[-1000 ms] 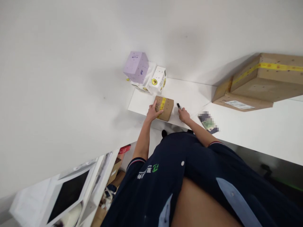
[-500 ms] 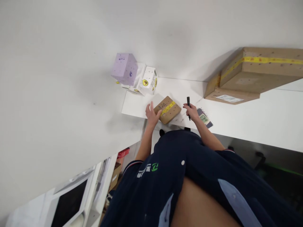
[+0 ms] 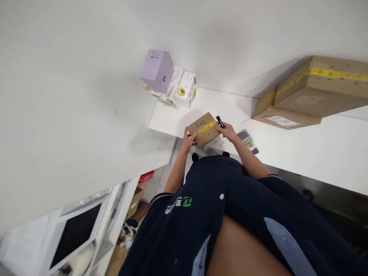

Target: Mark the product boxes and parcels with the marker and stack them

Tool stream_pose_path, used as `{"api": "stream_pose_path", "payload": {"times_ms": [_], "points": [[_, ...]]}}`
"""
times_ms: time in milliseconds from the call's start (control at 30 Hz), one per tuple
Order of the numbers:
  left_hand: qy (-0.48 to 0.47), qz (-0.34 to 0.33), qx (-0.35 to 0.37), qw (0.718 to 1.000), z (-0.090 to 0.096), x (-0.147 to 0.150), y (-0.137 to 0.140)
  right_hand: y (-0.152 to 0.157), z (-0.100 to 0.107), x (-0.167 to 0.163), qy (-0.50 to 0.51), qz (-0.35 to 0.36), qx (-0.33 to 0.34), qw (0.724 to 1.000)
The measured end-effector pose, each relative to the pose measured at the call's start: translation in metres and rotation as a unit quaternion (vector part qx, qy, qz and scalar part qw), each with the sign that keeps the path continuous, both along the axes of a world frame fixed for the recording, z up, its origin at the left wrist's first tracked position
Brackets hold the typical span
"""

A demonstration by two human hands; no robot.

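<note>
A small brown cardboard box (image 3: 205,136) with yellow tape and dark handwriting on its top is held between my hands above the white table (image 3: 230,107). My left hand (image 3: 189,141) grips its left corner, thumb on top and fingers at the side. At the right corner, my right hand (image 3: 226,130) presses its fingers on the box and also keeps hold of a black marker (image 3: 220,122), which points up and away. Just right of that hand lies a dark notebook-like item (image 3: 255,151) with a green banknote (image 3: 248,143) on it.
A purple box (image 3: 156,71) sits atop white avocado-print boxes (image 3: 186,90) at the table's back left. Two larger taped cartons (image 3: 322,90) are stacked at the right against the wall. A shelf with a black-screened device (image 3: 76,234) stands lower left.
My right hand has moved left from beside the box onto its right corner, the marker still in it. My left hand now grips the box, which seems lifted and slightly turned.
</note>
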State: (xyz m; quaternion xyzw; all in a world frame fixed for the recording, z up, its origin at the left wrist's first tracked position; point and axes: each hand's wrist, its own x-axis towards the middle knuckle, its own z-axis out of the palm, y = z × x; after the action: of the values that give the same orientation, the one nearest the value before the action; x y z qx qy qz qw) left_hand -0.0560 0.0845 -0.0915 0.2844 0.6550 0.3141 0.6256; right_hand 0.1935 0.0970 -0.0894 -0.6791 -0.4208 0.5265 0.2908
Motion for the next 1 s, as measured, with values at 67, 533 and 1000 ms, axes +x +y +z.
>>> {"api": "stream_pose_path", "payload": {"times_ms": [67,533,1000], "points": [[-0.003,-0.005,0.021,1.000,0.001,0.000,-0.002,-0.002,0.002,0.002,0.018,-0.007,0.002,1.000],[0.002,-0.020,0.225,0.974,-0.024,0.018,-0.040,-0.053,-0.014,0.000,0.096,-0.168,-0.084,0.977],[-0.031,0.043,0.057,0.997,-0.003,0.016,-0.021,-0.048,-0.008,0.007,0.056,-0.074,-0.013,0.996]]}}
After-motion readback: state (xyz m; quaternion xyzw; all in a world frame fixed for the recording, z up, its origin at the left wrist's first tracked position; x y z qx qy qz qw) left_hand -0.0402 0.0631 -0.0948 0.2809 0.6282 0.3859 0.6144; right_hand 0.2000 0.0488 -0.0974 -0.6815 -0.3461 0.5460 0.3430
